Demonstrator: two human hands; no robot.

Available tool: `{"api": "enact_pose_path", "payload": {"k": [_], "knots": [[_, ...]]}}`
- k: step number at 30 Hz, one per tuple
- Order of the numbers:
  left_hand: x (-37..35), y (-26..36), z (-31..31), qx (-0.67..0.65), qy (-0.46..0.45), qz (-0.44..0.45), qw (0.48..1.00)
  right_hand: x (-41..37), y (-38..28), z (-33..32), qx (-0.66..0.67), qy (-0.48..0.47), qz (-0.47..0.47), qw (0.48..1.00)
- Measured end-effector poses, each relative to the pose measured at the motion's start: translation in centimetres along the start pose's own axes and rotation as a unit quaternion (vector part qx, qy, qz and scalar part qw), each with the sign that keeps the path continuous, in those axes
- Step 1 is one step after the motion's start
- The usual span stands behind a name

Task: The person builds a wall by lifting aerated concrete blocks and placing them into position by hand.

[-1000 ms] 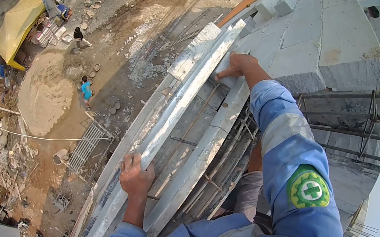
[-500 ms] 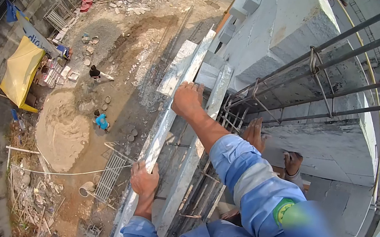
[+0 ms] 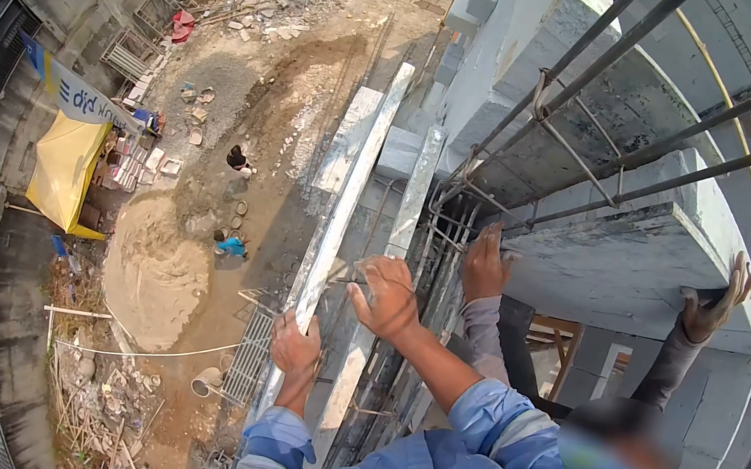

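Observation:
My left hand (image 3: 295, 347) is closed around a long white-splattered beam (image 3: 364, 157) that runs along the building's outer edge. Thumb and fingers apart, my right hand (image 3: 387, 299) is over a second, similar beam (image 3: 415, 191), nearer the wall. Between the two beams sits a pale block (image 3: 399, 153). To the right of my right arm, another person's hand (image 3: 487, 266) rests against the near end of a large pale slab (image 3: 623, 253). That person's other hand (image 3: 720, 300) is at the slab's far right edge.
Steel reinforcing bars (image 3: 613, 86) stick out above the slab at the upper right. Beyond the outer beam is a drop to the ground, where a sand heap (image 3: 151, 265), a yellow canopy (image 3: 63, 170) and a worker in blue (image 3: 231, 245) show. A metal grating (image 3: 249, 353) lies below.
My right hand has let go of the outer beam and moved back toward the inner one, its fingers opening. My left hand still grips the outer beam. The other person's hands are more visible.

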State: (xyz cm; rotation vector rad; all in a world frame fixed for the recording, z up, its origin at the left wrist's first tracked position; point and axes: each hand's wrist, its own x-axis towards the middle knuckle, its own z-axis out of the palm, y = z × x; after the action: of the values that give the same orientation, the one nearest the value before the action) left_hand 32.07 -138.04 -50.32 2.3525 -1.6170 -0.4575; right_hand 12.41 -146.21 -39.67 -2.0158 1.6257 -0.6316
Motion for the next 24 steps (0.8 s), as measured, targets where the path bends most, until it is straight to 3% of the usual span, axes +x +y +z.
{"api": "enact_pose_path", "payload": {"k": [3, 10, 14, 17, 18, 24], "knots": [[0.2, 0.2, -0.9, -0.010, -0.049, -0.018, 0.999, -3.4, 1.5, -0.7, 0.010, 0.041, -0.033, 0.999], [0.5, -0.2, -1.3, -0.006, -0.071, 0.009, 0.997, -6.4, 5.1, -3.9, -0.084, -0.009, 0.001, 0.996], [2.1, -0.9, -0.9, -0.133, -0.131, -0.025, 0.982, -7.4, 4.2, -5.4, -0.042, -0.055, 0.038, 0.997], [4.8, 3.0, -1.8, -0.102, -0.005, 0.052, 0.993, -7.9, 3.0, -7.1, -0.013, -0.106, 0.092, 0.990], [6.3, 4.8, -2.2, -0.106, -0.005, 0.051, 0.993, -8.4, 2.8, -7.2, -0.030, -0.133, 0.112, 0.984], [17.7, 15.9, -1.8, -0.049, -0.067, 0.325, 0.942, -10.5, 3.0, -4.7, -0.123, -0.160, 0.102, 0.974]]}}
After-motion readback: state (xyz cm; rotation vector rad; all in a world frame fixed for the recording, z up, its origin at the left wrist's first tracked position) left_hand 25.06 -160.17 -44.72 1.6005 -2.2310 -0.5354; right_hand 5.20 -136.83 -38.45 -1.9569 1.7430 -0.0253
